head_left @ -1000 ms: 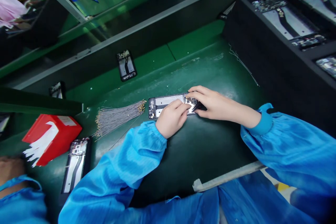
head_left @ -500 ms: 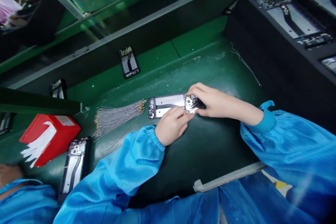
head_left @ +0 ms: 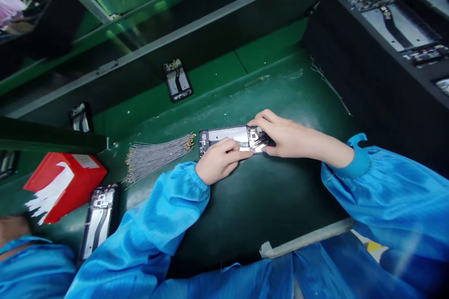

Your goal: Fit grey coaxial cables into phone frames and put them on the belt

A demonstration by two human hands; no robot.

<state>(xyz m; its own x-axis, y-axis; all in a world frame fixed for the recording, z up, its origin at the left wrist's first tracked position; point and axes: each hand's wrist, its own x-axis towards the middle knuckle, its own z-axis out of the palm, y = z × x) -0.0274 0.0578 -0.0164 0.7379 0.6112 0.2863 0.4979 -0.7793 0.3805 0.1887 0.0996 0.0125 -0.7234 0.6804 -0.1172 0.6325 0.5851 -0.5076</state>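
Observation:
An opened phone [head_left: 228, 134] lies crosswise on the green work surface, its metal plate, black ribbon and circuit board [head_left: 255, 136] exposed. My left hand [head_left: 219, 160] rests over its near long edge, fingers curled, with the index fingertip on the edge beside the board. At the right end my right hand [head_left: 275, 133] spans the phone, fingers on the far edge and thumb at the near edge. Dark shapes between these fingers are too small to make out. Left of the phone lies a bundle of thin grey cables [head_left: 157, 156] with gold-coloured ends.
A red box [head_left: 80, 180] with white paper strips stands at left, beside another opened phone [head_left: 99, 219]. More opened phones [head_left: 177, 79] lie along the back. A black foam tray [head_left: 345, 51] of opened phones rises at right. Another person's blue sleeve [head_left: 38, 266] shows lower left.
My left hand has slid left along the phone's near edge, away from the board's corner. The right hand stays at the phone's right end. A loose cable near my left sleeve no longer shows.

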